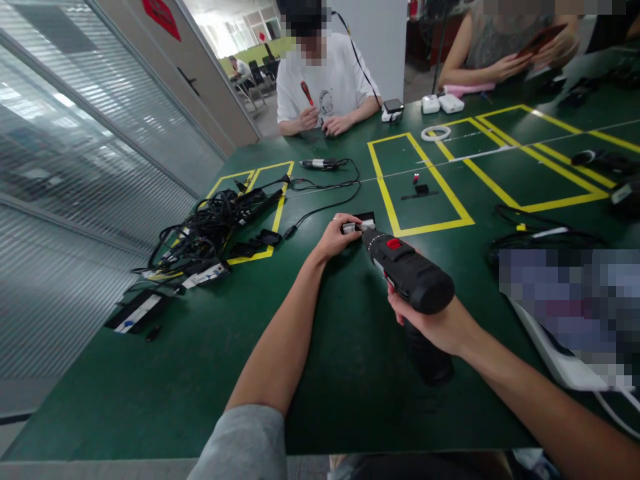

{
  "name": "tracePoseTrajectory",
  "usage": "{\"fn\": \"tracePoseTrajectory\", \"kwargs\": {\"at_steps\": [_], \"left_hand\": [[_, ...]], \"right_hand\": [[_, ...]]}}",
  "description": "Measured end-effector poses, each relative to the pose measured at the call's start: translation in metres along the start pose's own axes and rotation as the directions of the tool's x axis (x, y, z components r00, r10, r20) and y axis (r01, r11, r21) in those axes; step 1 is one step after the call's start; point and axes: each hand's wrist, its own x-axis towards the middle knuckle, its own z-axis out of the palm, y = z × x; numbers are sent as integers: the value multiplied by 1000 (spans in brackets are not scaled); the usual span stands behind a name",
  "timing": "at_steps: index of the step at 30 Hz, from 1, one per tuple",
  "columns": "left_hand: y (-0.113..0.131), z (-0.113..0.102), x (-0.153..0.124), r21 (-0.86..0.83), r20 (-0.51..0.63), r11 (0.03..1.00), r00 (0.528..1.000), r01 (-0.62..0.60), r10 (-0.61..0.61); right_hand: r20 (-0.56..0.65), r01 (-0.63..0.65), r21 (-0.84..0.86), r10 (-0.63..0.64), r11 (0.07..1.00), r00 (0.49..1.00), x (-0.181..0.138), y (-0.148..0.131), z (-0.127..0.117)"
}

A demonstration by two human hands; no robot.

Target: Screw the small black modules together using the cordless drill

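Observation:
My right hand (pixel 434 322) is wrapped round the grip of a black cordless drill (pixel 407 272) with a red switch, its nose pointing away from me. The drill's tip meets a small black and silver part (pixel 358 225) lying on the green table (pixel 320 373). My left hand (pixel 336 235) is closed on that part, fingers pinching its near end and pressing it to the table.
A tangle of black cables and adapters (pixel 210 230) lies to the left over yellow floor-tape boxes. A person in a white shirt (pixel 325 83) sits opposite holding a red screwdriver. Another person (pixel 505 40) sits at far right. A white device (pixel 565 353) lies to my right.

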Motion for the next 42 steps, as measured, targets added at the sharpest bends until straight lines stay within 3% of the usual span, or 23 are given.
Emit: {"fn": "tracePoseTrajectory", "kwargs": {"at_steps": [5,9,23,42], "left_hand": [[-1,1,0,-13,-7,1000,1000,9,-9],[0,1,-1,-14,-9,1000,1000,-14,14],[2,-2,0,-14,-2,1000,1000,-19,19],[10,-1,-1,-9,-10,999,999,-37,37]], "right_hand": [[141,-96,116,79,989,987,0,1,-1],[175,-131,154,104,979,979,0,4,-1],[128,-122,26,118,992,985,-1,-2,2],[81,-113,41,109,993,991,-4,-4,3]]}}
